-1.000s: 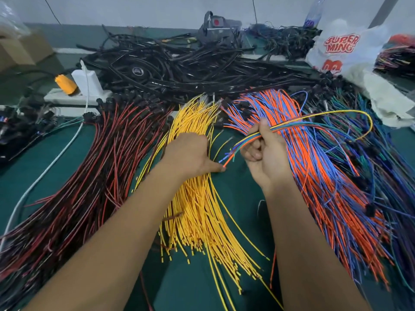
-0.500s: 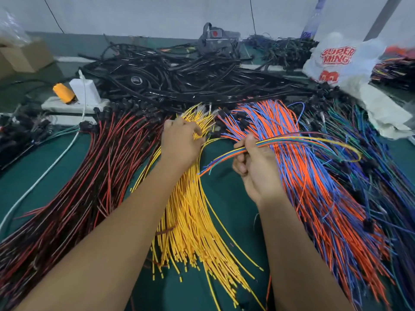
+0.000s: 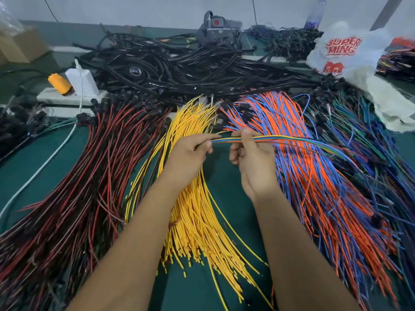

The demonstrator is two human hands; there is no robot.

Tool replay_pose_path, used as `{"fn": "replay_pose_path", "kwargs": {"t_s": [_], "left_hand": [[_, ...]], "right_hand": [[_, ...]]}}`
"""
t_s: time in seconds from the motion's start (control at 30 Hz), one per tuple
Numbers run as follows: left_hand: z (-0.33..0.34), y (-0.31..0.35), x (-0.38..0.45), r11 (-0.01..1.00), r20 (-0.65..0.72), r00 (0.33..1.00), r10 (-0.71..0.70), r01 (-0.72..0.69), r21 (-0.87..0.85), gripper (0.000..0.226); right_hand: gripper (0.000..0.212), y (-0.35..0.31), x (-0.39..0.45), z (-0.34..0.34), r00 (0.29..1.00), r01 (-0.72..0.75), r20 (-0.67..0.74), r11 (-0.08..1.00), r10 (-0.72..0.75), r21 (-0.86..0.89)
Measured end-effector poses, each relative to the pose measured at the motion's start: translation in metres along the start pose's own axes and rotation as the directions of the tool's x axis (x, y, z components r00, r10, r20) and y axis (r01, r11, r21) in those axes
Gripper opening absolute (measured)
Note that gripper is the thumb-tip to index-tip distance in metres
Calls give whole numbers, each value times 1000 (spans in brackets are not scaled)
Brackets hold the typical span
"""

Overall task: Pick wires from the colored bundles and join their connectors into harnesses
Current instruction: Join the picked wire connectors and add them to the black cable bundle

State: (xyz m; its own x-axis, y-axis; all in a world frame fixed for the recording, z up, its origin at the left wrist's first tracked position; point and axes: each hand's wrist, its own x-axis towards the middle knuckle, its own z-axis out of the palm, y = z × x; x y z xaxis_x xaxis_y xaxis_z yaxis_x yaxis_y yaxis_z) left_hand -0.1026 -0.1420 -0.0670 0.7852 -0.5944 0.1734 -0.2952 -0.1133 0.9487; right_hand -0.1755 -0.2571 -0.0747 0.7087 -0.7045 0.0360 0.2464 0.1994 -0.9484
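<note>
2 hands held 1 picked set [image 3: 226, 139] of mixed wires above the mat [image 3: 224, 180]: the left hand [image 3: 190, 153] pinched its near end, and the right hand [image 3: 249, 153] clenched it just beside, thumb on top. Wires were gathered; no joined connector was visible, so joining appeared outstanding. Yellow bundle [image 3: 197, 221] lay below the hands, red-black [image 3: 85, 176] to the left, orange-blue [image 3: 314, 176] to the right. Black cables [image 3: 179, 70] crowded the far side.
</note>
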Motion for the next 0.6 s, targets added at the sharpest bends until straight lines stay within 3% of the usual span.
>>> {"fn": "replay_pose_path", "kwargs": {"t_s": [0.17,0.37,0.53,0.6], "left_hand": [[-2,-7,-2,980,77,993,91,-103,168,28],[-6,-2,-1,974,-129,991,-17,-13,-226,17],[-18,-5,-1,921,98,993,-73,105,-374,12],[-19,-7,-1,930,80,994,-77,100,-354,12]], "right_hand": [[21,0,-6,2,993,-7,118,992,23,-130],[21,0,-4,4,993,56,109,995,-47,-81],[16,0,-4,2,993,49,111,996,-41,-70],[15,0,-5,2,993,50,111,995,-41,-82]]}}
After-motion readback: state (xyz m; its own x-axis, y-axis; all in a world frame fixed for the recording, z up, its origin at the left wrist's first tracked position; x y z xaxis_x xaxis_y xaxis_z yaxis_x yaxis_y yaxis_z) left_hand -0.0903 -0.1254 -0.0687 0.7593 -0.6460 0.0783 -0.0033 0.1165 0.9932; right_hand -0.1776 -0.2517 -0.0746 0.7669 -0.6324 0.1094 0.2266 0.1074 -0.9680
